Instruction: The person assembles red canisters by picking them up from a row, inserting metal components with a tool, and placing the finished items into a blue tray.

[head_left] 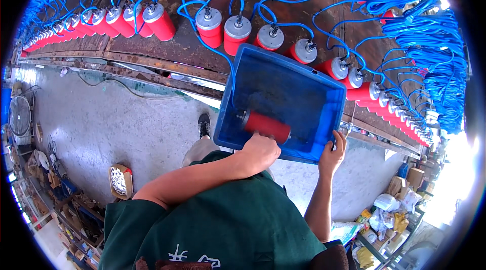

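Observation:
A blue plastic bin (238, 141) tilts in front of me, its far side against the workbench. Inside it a red cylinder (268, 127) with a metal end cap lies on its side, slightly blurred. From the cap a blue cable runs out over the bin's left rim to the bench. My left hand (260, 152) is closed at the near side of the cylinder, gripping it, with the fingertips partly hidden. At the bin's near right corner my right hand (332, 152) holds the rim.
Long rows of similar red cylinders (237, 34) with blue cables stand along the rusty-edged workbench (192, 52). Coiled blue cables (425, 42) are heaped at the right. A carton of white parts (120, 181) sits on the grey floor, and bags (387, 203) fill a rack at lower right.

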Tool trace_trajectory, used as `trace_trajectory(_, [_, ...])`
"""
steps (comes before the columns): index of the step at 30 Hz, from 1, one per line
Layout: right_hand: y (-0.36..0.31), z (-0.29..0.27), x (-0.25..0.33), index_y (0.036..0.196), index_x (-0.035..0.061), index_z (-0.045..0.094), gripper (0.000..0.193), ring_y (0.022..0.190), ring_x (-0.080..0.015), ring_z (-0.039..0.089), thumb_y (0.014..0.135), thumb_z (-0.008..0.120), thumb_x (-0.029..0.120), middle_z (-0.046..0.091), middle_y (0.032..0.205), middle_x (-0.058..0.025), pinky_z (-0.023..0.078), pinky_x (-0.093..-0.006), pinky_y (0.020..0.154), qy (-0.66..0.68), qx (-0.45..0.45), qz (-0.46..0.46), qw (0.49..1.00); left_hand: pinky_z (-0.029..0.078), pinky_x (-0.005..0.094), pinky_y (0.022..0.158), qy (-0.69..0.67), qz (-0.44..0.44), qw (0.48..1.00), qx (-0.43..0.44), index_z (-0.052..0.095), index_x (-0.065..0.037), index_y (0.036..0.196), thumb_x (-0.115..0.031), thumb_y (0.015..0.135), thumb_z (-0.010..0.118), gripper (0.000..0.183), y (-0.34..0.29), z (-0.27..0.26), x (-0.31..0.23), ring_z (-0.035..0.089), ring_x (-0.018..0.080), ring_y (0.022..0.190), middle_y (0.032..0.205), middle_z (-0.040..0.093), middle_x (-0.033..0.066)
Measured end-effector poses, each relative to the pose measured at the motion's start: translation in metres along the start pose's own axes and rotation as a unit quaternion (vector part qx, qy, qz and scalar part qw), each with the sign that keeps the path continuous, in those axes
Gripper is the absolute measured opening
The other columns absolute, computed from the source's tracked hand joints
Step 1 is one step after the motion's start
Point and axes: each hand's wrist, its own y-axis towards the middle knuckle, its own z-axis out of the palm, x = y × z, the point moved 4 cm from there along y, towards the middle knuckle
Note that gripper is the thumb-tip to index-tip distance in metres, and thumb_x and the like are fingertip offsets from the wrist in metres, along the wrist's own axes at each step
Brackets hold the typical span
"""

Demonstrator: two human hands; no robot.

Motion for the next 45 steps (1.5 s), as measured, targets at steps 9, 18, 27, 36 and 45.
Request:
trace_trajectory(9, [0.000, 0.000, 0.000, 0.131, 0.0034, 0.072, 0.041, 0.135, -0.0382, 0.061, 0.093, 0.060, -0.005, 0.065, 0.142, -0.0182, 0.048, -0.0467, 0.116, -0.010, 0.000, -0.005, 1.000, 0.056, 0.0552, 0.106, 0.031, 0.011, 0.999, -0.008, 0.081, -0.003, 0.113, -0.009, 0.098, 0.066, 0.022, 0.000, 0.000, 0.000, 0.075, 0.0354, 0.114, 0.126, 0.076, 0.0227])
trace_trajectory(18, [0.000, 0.001, 0.000, 0.131, 0.0034, 0.073, 0.041, 0.134, -0.0381, 0.062, 0.093, 0.060, -0.005, 0.066, 0.142, -0.0182, 0.048, -0.0463, 0.116, -0.019, -0.005, -0.012, 1.000, 0.056, 0.0545, 0.106, 0.017, 0.014, 1.000, 0.013, 0.080, -0.004, 0.116, -0.007, 0.099, 0.065, 0.023, 0.000, -0.004, 0.000, 0.075, 0.0350, 0.115, 0.126, 0.076, 0.0219])
trace_trajectory(27, [0.000, 0.001, -0.001, 0.130, 0.0035, 0.073, 0.041, 0.134, -0.0379, 0.062, 0.092, 0.060, -0.005, 0.066, 0.141, -0.0181, 0.048, -0.0460, 0.115, -0.012, -0.005, -0.008, 1.000, 0.055, 0.0561, 0.109, 0.006, 0.019, 1.000, 0.017, 0.080, -0.003, 0.115, -0.005, 0.098, 0.065, 0.022, -0.002, -0.008, 0.000, 0.075, 0.0366, 0.116, 0.128, 0.076, 0.0232])
trace_trajectory(36, [0.000, 0.000, 0.004, 0.130, 0.0042, 0.073, 0.040, 0.134, -0.0382, 0.062, 0.093, 0.060, -0.005, 0.066, 0.142, -0.0182, 0.049, -0.0465, 0.114, -0.015, -0.004, 0.009, 1.000, 0.053, 0.0565, 0.111, -0.007, 0.015, 0.999, 0.029, 0.080, -0.003, 0.115, -0.007, 0.100, 0.063, 0.023, -0.001, -0.010, -0.001, 0.075, 0.0358, 0.116, 0.128, 0.076, 0.0226])
trace_trajectory(45, [0.000, 0.000, 0.003, 0.130, 0.0050, 0.074, 0.041, 0.134, -0.0383, 0.062, 0.093, 0.060, -0.005, 0.066, 0.141, -0.0190, 0.049, -0.0475, 0.115, -0.015, -0.006, -0.012, 1.000, 0.054, 0.0567, 0.110, 0.007, 0.025, 0.999, 0.031, 0.080, -0.003, 0.116, -0.007, 0.101, 0.063, 0.023, -0.002, -0.014, -0.001, 0.075, 0.0357, 0.115, 0.126, 0.076, 0.0229])
